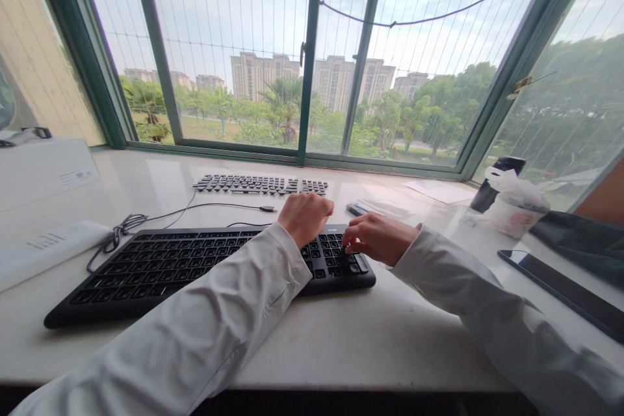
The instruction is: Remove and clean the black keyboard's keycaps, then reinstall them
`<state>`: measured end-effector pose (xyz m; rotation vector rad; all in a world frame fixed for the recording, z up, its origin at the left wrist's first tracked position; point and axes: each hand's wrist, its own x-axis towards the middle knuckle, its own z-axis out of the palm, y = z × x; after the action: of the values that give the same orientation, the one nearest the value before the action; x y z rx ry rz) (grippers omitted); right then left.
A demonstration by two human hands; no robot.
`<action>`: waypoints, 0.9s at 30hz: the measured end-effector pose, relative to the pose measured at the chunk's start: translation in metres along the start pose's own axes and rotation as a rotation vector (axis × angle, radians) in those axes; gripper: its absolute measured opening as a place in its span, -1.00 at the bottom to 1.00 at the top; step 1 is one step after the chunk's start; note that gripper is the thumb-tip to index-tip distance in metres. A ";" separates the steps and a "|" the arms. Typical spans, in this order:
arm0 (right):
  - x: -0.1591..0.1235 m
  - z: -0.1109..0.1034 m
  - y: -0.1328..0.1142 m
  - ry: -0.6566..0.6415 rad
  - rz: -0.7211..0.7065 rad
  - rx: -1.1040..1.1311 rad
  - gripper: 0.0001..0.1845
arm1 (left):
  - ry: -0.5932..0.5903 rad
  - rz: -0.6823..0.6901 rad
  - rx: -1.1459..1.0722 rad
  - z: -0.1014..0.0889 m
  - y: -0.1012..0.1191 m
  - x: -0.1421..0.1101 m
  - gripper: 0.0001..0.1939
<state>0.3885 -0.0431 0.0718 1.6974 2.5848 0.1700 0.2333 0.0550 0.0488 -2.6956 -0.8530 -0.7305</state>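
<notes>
A black keyboard (160, 266) lies across the desk in front of me, most of its key positions showing as bare square sockets. A few keycaps (361, 264) sit at the lower right of its number pad. My left hand (306, 216) is closed above the keyboard's back edge, left of the number pad; its fingertips are hidden. Over the number pad, my right hand (377, 238) bends its fingers down in a pinch, the tips at the sockets. Whatever either hand holds is too hidden to see. Behind the keyboard, loose keycaps (253, 184) are laid out in rows.
A cable (131, 224) with a USB plug (267, 208) runs behind the keyboard. On the left are a white box (43, 169) and a white packet (53, 244). A phone (565, 289), a plastic bag (517, 205) and a thin tool (357, 209) lie rightward. Windows (312, 78) rise behind.
</notes>
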 end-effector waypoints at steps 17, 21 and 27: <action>0.006 0.006 0.002 -0.005 0.104 0.137 -0.87 | -0.021 -0.024 -0.007 0.000 -0.001 0.001 -0.81; 0.010 0.008 0.005 0.001 0.107 0.165 -0.88 | -0.020 -0.020 -0.005 -0.001 -0.001 0.001 -0.81; 0.016 0.003 0.008 -0.082 0.066 0.161 -0.87 | -0.022 -0.014 0.010 -0.002 0.001 0.001 -0.80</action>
<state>0.3893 -0.0247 0.0697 1.8004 2.5471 -0.1069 0.2336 0.0540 0.0504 -2.6962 -0.8797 -0.6983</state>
